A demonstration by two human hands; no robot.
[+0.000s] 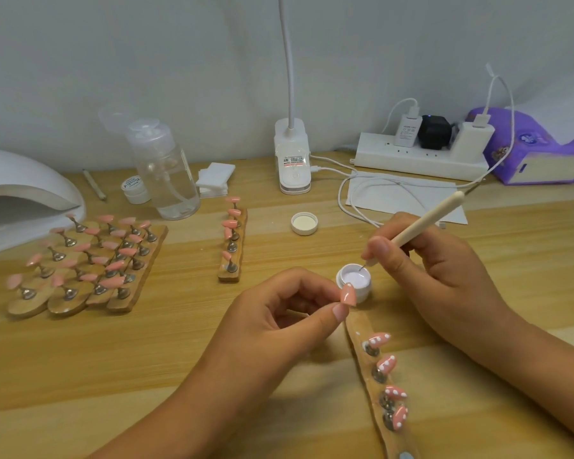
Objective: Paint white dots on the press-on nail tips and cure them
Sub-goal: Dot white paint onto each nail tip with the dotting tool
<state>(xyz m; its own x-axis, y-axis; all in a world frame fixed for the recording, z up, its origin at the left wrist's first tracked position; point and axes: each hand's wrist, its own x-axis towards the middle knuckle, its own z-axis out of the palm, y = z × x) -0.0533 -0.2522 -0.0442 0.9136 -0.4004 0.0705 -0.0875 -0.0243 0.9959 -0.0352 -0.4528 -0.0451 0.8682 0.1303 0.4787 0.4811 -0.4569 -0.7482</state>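
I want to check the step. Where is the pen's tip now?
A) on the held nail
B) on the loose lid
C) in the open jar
C: the pen in the right hand has its tip in the jar; the left hand pinches the nail.

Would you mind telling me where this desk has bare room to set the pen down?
Widest free patch: the near-left wood between the stand cluster and the left hand. Another lies between the single stand and the lid. It is crowded along the wall: bottle, lamp, power strip, cables, and around the jar.
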